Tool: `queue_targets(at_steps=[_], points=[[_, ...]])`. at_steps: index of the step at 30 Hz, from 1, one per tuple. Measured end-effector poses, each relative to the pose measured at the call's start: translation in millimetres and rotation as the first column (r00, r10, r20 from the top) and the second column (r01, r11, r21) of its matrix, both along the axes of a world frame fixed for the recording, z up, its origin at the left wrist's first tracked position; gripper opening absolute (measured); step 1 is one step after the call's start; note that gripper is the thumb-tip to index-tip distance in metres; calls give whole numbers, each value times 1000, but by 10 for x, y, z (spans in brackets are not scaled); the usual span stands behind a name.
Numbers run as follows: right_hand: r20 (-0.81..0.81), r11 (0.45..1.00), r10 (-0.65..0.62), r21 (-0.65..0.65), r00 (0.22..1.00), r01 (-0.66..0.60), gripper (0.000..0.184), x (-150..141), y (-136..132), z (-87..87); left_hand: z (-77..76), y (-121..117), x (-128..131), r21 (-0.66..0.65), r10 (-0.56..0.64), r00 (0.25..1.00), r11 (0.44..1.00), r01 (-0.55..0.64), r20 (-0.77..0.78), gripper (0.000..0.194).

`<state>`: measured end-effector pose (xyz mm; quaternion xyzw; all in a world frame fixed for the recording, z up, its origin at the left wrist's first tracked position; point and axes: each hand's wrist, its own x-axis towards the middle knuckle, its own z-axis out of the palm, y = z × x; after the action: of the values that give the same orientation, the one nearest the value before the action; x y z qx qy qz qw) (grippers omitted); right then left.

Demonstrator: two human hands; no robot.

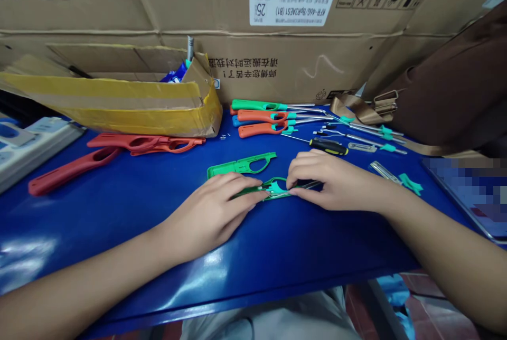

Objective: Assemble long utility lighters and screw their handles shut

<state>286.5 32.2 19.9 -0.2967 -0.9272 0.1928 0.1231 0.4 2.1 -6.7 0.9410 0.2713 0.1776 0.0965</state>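
Note:
Under both hands lies an opened green long-neck lighter [266, 195], its half shell holding a teal trigger [278, 188] and some thin inner parts. My left hand [216, 202] is closed over the shell's handle end, fingertips beside the trigger. At the front end my right hand [327, 179] pinches with thumb and forefinger, partly hiding a metal tube [312, 185]. The other green half shell [241, 165] rests just beyond, hollow side showing. A black and yellow screwdriver [328, 146] lies behind my right hand.
Green and orange lighters [261, 130] lie at the back, beside loose metal tubes [368, 137] with teal triggers. Red lighter shells [75, 171] are on the left, before a yellow-taped cardboard box [158, 113]. A power strip [39, 144] stands far left, a pixelated device [471, 197] right.

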Motion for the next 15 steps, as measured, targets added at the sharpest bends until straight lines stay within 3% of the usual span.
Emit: queue_targets(at_steps=[11,15], points=[[-22,999,-10,-51,1000,9,9,-50,0,-45,-19,-25,30,-16,-4,996,1000,3,-85,45],[-72,998,-28,-63,997,24,4,-63,-1,-69,9,-4,11,-15,-4,999,1000,3,-47,41]])
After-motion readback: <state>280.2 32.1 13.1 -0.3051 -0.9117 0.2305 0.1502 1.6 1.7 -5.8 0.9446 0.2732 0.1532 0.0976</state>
